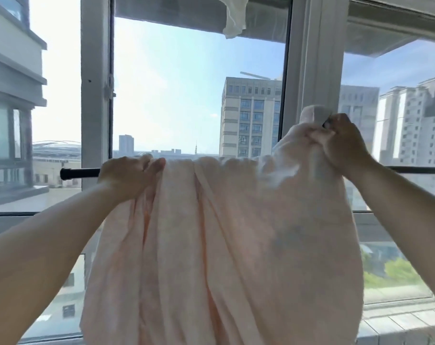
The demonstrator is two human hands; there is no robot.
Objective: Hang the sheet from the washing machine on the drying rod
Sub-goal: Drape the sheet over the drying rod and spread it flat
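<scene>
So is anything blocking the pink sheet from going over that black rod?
Nothing visible does. The sheet already drapes over the rod in the middle. The left hand grips its edge at the rod, and the right hand holds a bunched part raised above the rod.

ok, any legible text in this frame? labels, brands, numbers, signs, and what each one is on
None: no text can be read anywhere in the head view.
The pink sheet, gripped by both hands, shows no print or label.
The black drying rod carries no visible marking.
The white cloth hanging at the top is plain.
The buildings outside show no legible signs; anything on them is too small and blurred to tell.
</scene>
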